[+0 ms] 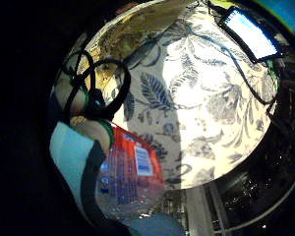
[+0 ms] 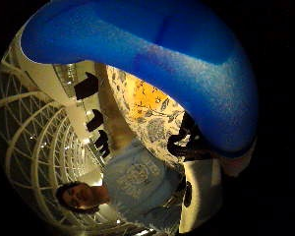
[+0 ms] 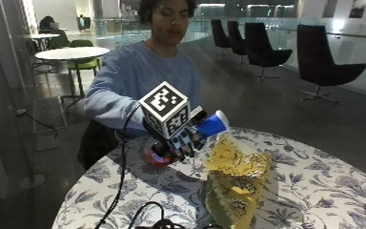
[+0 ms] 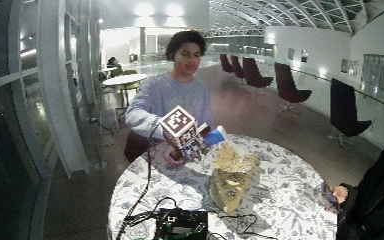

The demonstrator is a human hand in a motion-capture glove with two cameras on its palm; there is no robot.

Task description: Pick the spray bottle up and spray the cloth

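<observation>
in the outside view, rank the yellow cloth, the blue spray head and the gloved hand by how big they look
1. yellow cloth, clearly largest
2. gloved right hand
3. blue spray head
The marker cube covers part of the hand, so ranks 2 and 3 are unsure.

Bottle: clear plastic spray bottle with a red label (image 1: 132, 172), close to the palm.
Table: round tabletop with a white cloth printed in blue-grey leaves (image 1: 206, 113).
Cloth: yellow patterned cloth (image 1: 132, 29) lying on the table.
Device: lit screen (image 1: 250, 34) at the table's edge, black cable (image 1: 246, 78) running from it.

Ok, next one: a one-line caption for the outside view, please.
Gloved right hand holds the spray bottle off the floral table, blue head toward the yellow cloth.
</observation>
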